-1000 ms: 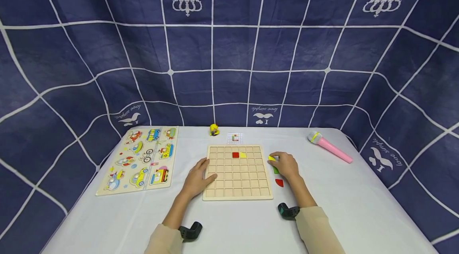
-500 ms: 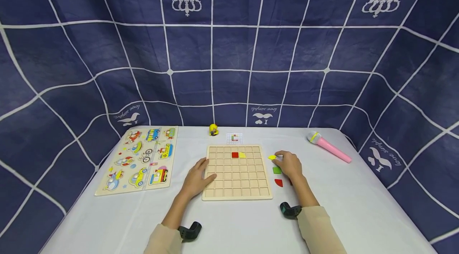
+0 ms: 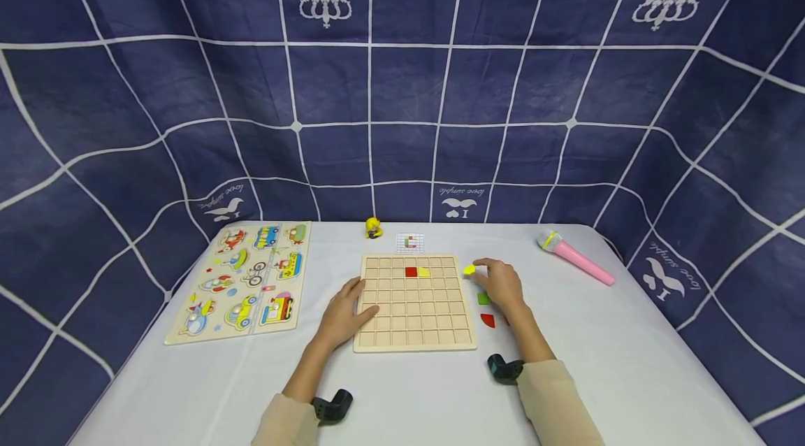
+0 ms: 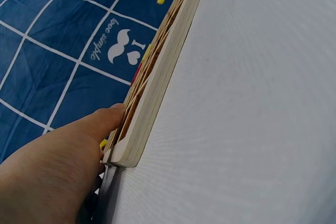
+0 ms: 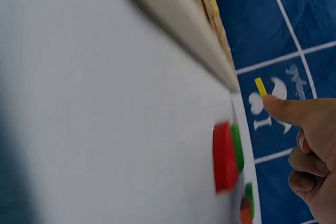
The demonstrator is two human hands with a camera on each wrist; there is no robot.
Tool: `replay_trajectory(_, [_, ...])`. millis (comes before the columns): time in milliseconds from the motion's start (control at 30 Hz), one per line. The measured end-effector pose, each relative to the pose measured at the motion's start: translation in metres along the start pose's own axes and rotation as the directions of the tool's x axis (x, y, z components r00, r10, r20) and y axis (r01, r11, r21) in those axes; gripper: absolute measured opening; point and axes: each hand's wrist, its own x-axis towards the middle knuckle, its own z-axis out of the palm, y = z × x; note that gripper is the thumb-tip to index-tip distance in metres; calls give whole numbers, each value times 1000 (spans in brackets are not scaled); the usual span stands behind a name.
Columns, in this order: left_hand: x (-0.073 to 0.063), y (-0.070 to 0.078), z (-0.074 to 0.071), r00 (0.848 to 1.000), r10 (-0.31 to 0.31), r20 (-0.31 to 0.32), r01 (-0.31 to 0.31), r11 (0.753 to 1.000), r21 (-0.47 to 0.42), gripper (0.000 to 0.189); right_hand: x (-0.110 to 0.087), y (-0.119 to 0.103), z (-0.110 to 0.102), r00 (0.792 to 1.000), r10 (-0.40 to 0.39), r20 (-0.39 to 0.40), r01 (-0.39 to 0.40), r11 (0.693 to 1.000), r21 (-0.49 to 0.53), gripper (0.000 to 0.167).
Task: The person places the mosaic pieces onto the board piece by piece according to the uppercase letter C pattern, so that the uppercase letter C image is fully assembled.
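My right hand (image 3: 501, 283) pinches a small yellow block (image 3: 469, 269) between thumb and fingertips, just above the table by the board's upper right edge. In the right wrist view the block (image 5: 261, 86) shows edge-on beyond the thumb. My left hand (image 3: 342, 315) holds the left edge of the wooden grid board (image 3: 415, 337), its thumb over the rim; its other fingers are mostly hidden in the left wrist view. A red square block (image 3: 411, 272) and a yellow block (image 3: 424, 272) lie side by side in the board's second row.
Right of the board lie a green block (image 3: 483, 298) and a red rounded block (image 3: 488, 321), with others partly hidden under my forearm. A pattern card (image 3: 410, 243) and yellow figurine (image 3: 374, 228) stand behind. A vehicle puzzle (image 3: 245, 278) lies left, a pink microphone (image 3: 581, 261) right.
My right hand has drawn the yellow block from the row of loose blocks, first slightly right, then left and up toward the board. The left hand keeps its place on the board.
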Motion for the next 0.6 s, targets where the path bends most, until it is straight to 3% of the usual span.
replay_trajectory(167, [0,-1,1,1000,-1,0,1,1000,0,72,1,-28,5,997,-80,1,80,996,33,32])
replay_trajectory(600, [0,-1,1,1000,13,-6,-13,1000,0,72,11,-78,52,982,-189,24,184,974,129,26])
